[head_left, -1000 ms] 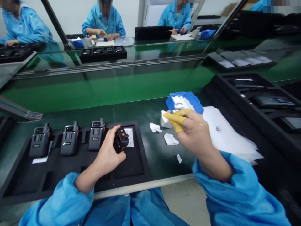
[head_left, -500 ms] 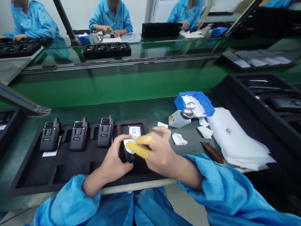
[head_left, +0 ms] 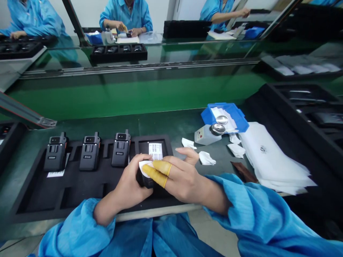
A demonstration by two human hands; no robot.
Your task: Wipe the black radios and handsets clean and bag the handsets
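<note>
My left hand point(head_left: 128, 184) is wrapped round a black two-way radio point(head_left: 147, 182), mostly hidden by my fingers. Yellow finger cots cover two fingers of my right hand point(head_left: 184, 178), which press a folded white wipe point(head_left: 143, 165) onto the radio's upper face. Below and behind my hands lies a black foam tray point(head_left: 40, 194). Three similar radios stand along it: a left one point(head_left: 55, 159), a middle one point(head_left: 89, 157) and a right one point(head_left: 120, 153). A white printed label point(head_left: 155, 151) shows in the tray's right compartment.
Right of the tray are a white bottle point(head_left: 205, 135) with a metal top, a blue bin point(head_left: 241, 123) of wipes, crumpled wipes point(head_left: 207, 158) and stacked white bags point(head_left: 270, 153). A dark foam tray point(head_left: 270, 107) lies far right. Behind the green partition point(head_left: 128, 92), co-workers in blue sit.
My right fingers and the wipe have shifted slightly left and up on the radio. At the back right, a co-worker's arm has stretched out to the right. The view has shifted slightly.
</note>
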